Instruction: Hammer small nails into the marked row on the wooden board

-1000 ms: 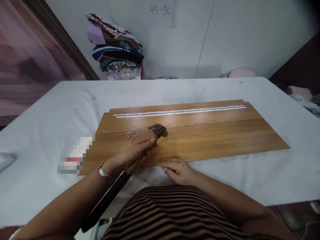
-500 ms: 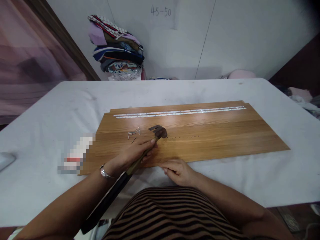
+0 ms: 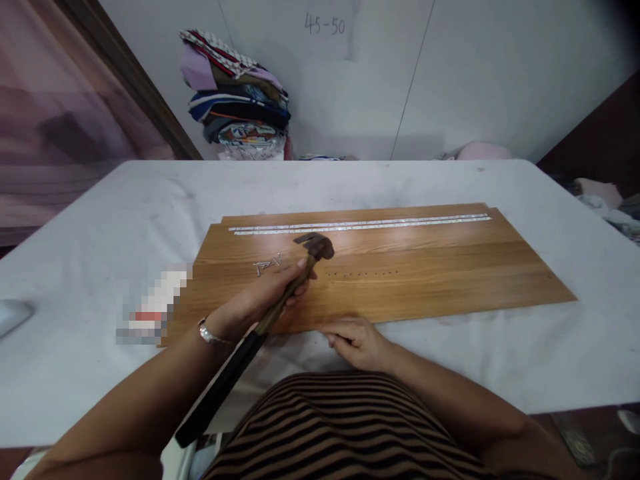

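Observation:
My left hand (image 3: pixel 280 290) is wrapped around the handle of a claw hammer (image 3: pixel 277 310), close below its metal head. The head hangs over a wooden board (image 3: pixel 450 260), and the black grip slants back toward my body. Several loose nails (image 3: pixel 263 268) lie on the board just beyond my left hand, partly hidden by it. A row of small dark nail heads or holes (image 3: pixel 363 274) runs rightward from near the hammer; which they are I cannot tell. My right hand (image 3: pixel 357 340) rests at the board's front edge, its fingers together on top and the thumb tucked in.
Two white strips with markings (image 3: pixel 360 227) lie along the board's far side. To the left of the board is a pixelated white and red item (image 3: pixel 155 307). A white cloth (image 3: pixel 90 253) covers the table. Folded clothes (image 3: pixel 237 100) are stacked by the wall behind.
My left hand has raised the hammer, and its head has moved up and away from the left end of the row of marks. My right hand has stayed at the board's edge.

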Available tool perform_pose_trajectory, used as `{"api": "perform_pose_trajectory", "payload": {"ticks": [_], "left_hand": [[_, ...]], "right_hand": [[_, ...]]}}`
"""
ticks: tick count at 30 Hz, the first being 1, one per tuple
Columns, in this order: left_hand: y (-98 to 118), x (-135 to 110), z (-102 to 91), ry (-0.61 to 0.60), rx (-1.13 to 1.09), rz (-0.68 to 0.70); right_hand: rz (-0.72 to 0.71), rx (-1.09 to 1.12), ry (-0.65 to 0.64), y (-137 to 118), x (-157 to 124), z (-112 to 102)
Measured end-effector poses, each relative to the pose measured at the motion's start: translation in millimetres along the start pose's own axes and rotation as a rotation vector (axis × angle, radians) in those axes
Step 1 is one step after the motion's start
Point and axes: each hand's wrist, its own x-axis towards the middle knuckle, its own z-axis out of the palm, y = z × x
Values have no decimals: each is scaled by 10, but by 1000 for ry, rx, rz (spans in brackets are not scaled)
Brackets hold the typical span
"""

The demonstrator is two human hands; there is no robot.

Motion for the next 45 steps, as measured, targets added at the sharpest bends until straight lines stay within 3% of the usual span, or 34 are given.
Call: {"api": "perform_pose_trajectory", "payload": {"ticks": [7,10,13,17,21,24,27,30,34,36,40,45], "left_hand": [[519,323,103,79,-253,265],[737,559,221,178,-427,396],[818,731,388,246,-546,468],[639,754,663,200,-569,475],[304,650,936,40,-304,415],[106,568,1014,9,-144,410],[-66,469,873,30,-4,556],[-268,350,564,47,259,543],[-512,237,224,338,695,542],[-578,223,174,388,844,549],[-603,253,227,342,1073,573],[-601,283,252,343,1127,550]], "right_hand": [[342,507,69,68,10,-53],[475,638,177,64,132,-184],[543,738,275,-24,266,-379],[574,886,197,-186,430,-686],[546,814,179,-170,607,-893],[542,728,215,-76,665,-940],[569,686,149,-39,590,-927],[614,728,92,-66,447,-878],[702,729,156,-48,330,-766],[743,684,193,-1,321,-705],[771,690,229,42,344,-635],[758,707,230,-133,384,-722]]}}
